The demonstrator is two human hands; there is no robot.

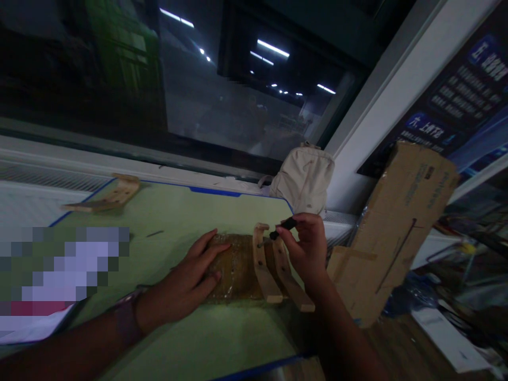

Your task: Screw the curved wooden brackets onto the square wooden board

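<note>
My left hand (198, 267) lies with its fingers apart on a brown block wrapped in clear tape (238, 267). In my right hand (309, 243), a short black pen-shaped tool (286, 227) is pinched between thumb and fingers; its exact kind is not clear. The tool's tip points left, close to the upper ends of two curved wooden pieces with holes. The left wooden piece (261, 264) stands at the block's right end, and the right wooden piece (288, 272) is beside it, partly behind my right hand.
Another curved wooden piece (113, 196) lies at the far left of the green table (178, 203). A small thin dark item (154, 233) is nearby. Papers (51, 323), partly blurred out, lie at left. A beige backpack (304, 177) and flattened cardboard (392, 227) stand beyond.
</note>
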